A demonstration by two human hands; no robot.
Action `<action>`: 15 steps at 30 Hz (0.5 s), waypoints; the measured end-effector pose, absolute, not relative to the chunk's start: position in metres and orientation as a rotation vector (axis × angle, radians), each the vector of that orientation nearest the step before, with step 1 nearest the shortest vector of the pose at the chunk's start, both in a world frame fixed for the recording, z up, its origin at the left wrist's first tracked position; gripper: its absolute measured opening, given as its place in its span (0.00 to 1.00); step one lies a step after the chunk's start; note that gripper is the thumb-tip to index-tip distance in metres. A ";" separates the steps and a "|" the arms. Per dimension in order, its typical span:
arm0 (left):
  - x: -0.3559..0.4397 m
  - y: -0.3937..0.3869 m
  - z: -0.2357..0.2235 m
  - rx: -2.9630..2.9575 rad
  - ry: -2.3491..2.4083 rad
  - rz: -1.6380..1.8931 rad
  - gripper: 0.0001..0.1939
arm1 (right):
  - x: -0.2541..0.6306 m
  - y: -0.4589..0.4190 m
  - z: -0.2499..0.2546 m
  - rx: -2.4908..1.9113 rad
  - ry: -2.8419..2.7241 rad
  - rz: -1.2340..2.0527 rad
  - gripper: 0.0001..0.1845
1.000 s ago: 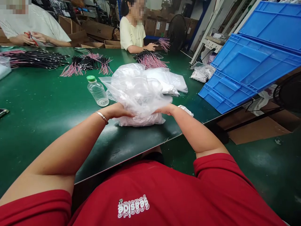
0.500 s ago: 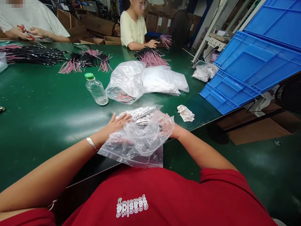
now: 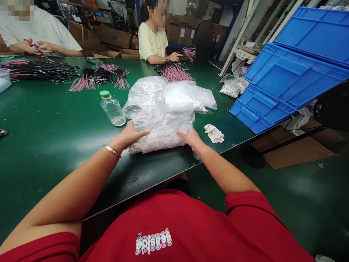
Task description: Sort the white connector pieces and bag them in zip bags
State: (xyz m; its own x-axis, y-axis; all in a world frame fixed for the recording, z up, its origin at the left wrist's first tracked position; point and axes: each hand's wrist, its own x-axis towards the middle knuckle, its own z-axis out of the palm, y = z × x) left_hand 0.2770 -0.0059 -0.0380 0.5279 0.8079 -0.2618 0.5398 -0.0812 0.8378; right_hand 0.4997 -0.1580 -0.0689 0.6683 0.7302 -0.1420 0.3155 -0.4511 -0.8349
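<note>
A clear plastic bag (image 3: 163,133) with whitish contents lies near the front edge of the green table (image 3: 68,145). My left hand (image 3: 131,135) grips its left side, thumb laid over the top and the other fingers mostly hidden. On the opposite side, my right hand (image 3: 191,139) holds the bag in the same way, its thumb resting on the plastic. Just behind it sit a puffed plastic bag (image 3: 148,91) and a white plastic-wrapped pack (image 3: 180,94). A clear bottle with a green cap (image 3: 112,109) stands left of them.
Crumpled white tissue (image 3: 214,133) lies to the right. Stacked blue crates (image 3: 294,72) lean along the right side. Bundles of black and pink wires (image 3: 43,68) line the far side, where two people (image 3: 154,40) work. One holds red-handled scissors (image 3: 34,46).
The bag has turned over, its loose open end swinging from my body to the far side. Both hands have shifted to grip its sides.
</note>
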 end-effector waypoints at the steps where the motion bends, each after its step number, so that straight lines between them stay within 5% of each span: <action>1: 0.279 0.001 -0.037 1.754 1.085 0.214 0.39 | 0.502 -0.154 -0.067 -2.088 -0.797 0.601 0.50; 5: 0.286 0.010 -0.035 1.773 0.942 -0.187 0.28 | 0.508 -0.145 -0.057 -2.220 -0.886 0.535 0.74; 11: 0.300 -0.031 -0.041 1.797 0.834 -0.098 0.19 | 0.498 -0.154 -0.039 -2.300 -1.190 0.083 0.65; 15: 0.303 -0.042 -0.035 1.778 0.800 0.115 0.21 | 0.502 -0.172 -0.033 -2.077 -0.914 0.452 0.66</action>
State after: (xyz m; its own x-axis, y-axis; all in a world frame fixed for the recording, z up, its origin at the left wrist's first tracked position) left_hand 0.3030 -0.0425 -0.0346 0.7650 0.5664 -0.3065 0.4573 -0.1425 0.8778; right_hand 0.5025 -0.1716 -0.0330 0.6742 0.7386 -0.0030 0.4507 -0.4146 -0.7906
